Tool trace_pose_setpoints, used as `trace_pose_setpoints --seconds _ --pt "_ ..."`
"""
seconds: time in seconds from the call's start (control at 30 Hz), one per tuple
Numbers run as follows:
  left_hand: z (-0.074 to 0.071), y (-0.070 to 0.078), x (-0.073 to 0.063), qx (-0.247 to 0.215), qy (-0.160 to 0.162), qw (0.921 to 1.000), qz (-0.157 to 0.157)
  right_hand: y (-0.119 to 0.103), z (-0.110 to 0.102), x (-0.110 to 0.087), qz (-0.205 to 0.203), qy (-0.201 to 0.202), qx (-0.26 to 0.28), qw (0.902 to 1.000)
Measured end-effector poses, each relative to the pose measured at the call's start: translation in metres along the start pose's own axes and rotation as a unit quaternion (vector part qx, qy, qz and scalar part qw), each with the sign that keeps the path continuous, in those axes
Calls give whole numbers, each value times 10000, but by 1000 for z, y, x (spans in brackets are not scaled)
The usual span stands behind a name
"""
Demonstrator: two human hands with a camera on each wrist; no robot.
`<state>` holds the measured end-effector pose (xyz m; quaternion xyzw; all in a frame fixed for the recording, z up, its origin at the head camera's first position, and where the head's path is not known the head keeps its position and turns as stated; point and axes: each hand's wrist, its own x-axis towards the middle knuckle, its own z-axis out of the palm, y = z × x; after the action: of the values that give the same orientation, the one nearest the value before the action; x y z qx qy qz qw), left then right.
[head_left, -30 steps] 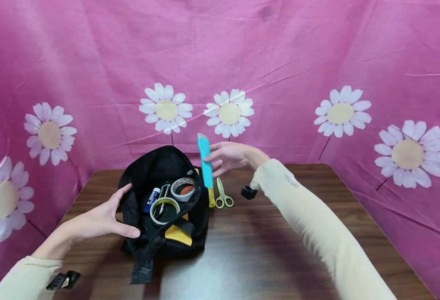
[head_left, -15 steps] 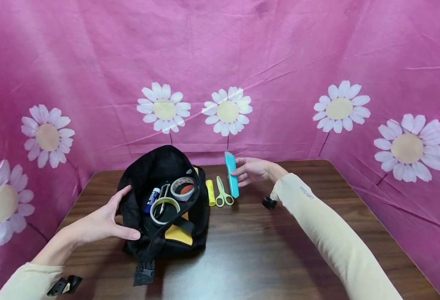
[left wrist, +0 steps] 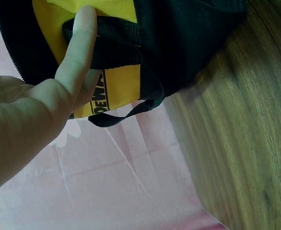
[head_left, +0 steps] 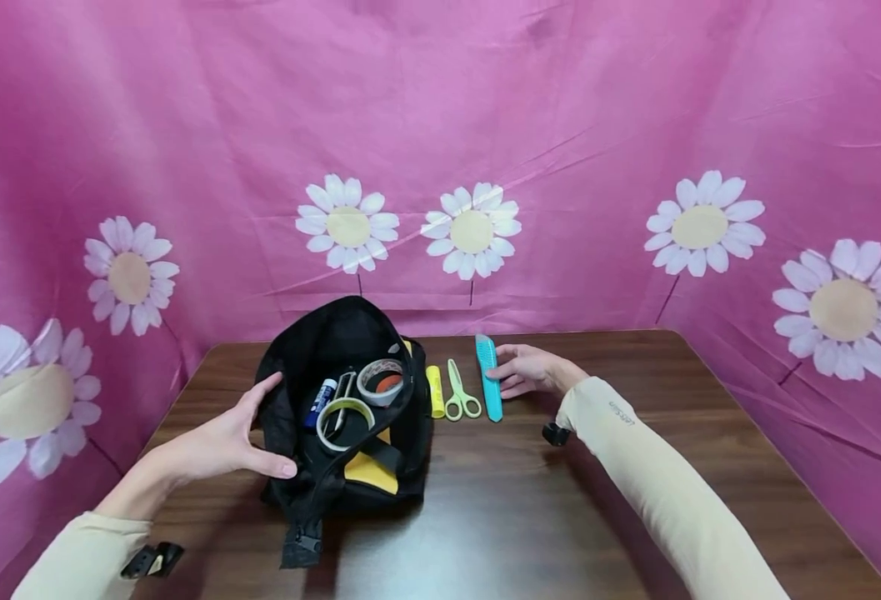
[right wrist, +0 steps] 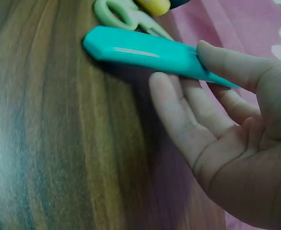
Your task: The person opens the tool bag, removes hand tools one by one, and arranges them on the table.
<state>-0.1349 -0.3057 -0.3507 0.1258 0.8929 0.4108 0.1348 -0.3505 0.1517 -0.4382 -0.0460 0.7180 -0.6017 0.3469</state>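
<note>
My left hand (head_left: 218, 437) holds the left side of a black bag (head_left: 335, 333), thumb at the near rim. In the left wrist view the hand (left wrist: 49, 96) lies against the yellow-and-black outside of the bag (left wrist: 188, 43). Inside the open bag are two tape rolls, one yellowish (head_left: 368, 414) and one white (head_left: 363, 387), and a blue glue stick (head_left: 322, 403). My right hand (head_left: 533, 369) pinches a teal box cutter (head_left: 489, 383) between thumb and fingers, low over the table or touching it; I cannot tell which. Its ridged side shows in the head view.
Just right of the bag a yellow tube (head_left: 436, 392) and pale green scissors (head_left: 459, 396) lie side by side on the brown wooden table (head_left: 545, 517). A pink cloth (head_left: 560, 108) with printed daisies hangs behind and at both sides. A buckled strap (head_left: 302, 542) trails off the bag's front.
My right hand has carried the box cutter from beside the bag's rim rightward and down, to the right of the scissors. My left hand stays on the bag. The head view has shifted slightly.
</note>
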Motion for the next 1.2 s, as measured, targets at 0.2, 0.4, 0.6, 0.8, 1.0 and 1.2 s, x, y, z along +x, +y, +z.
trace_pose_setpoints --seconds 0.2,0.4,0.6,0.8,1.0,1.2 --pt "2 1 0 -24 -2 10000 -84 9 -6 6 -344 -84 -471 9983" --pt "1 2 -1 -14 -20 10000 -94 16 -7 13 -250 -56 -958 9951" --pt "2 2 1 -4 -15 10000 -81 17 -5 15 -130 149 -1084 9939" --pt "1 4 2 60 -46 9999 -112 19 1 14 -196 245 -979 9947" --pt "0 6 3 74 -125 9998 -137 21 4 13 -232 362 -885 9951" --pt "0 6 4 91 -120 9998 -139 21 5 14 -273 500 -816 9950"
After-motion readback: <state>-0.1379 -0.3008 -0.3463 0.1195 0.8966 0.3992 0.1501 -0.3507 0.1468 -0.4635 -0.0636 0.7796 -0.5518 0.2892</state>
